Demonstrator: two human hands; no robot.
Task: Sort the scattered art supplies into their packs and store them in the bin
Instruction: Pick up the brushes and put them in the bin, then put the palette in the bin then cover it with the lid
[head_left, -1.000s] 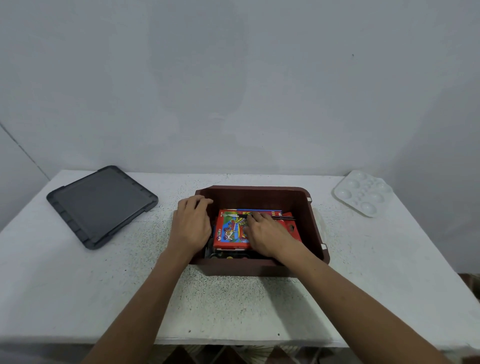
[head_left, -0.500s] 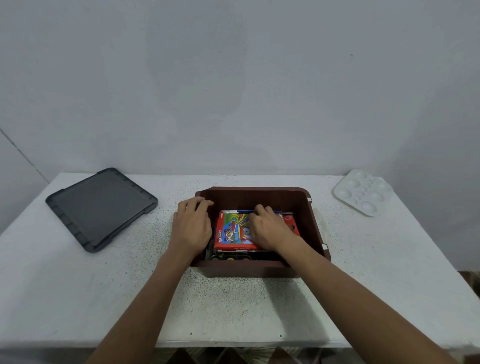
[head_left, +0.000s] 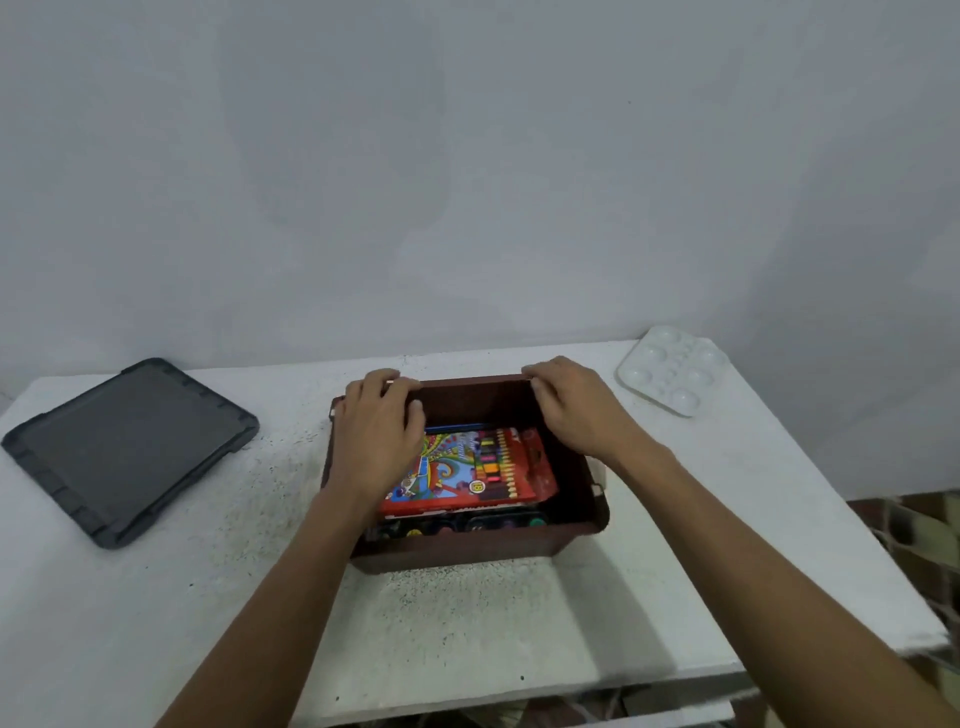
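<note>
Gripping far rim of brown bin (head_left: 467, 551) with left hand (head_left: 379, 436) and right hand (head_left: 576, 410), latter now off crayon pack (head_left: 478, 467). Red, colourful pack flat between hands.

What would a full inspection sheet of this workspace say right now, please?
Surface: white speckled table, dark specks across it.
Job's things: brown bin open; red crayon pack lies on top inside, dark set with coloured spots partly showing beneath; white paint palette outside, far right corner; dark grey lid flat at left.
Clutter: nothing seen.
Grippers: left hand and right hand each curl fingers over the bin's far rim.
Cables: nothing seen.
Surroundings: grey wall behind; tiled floor at right.
</note>
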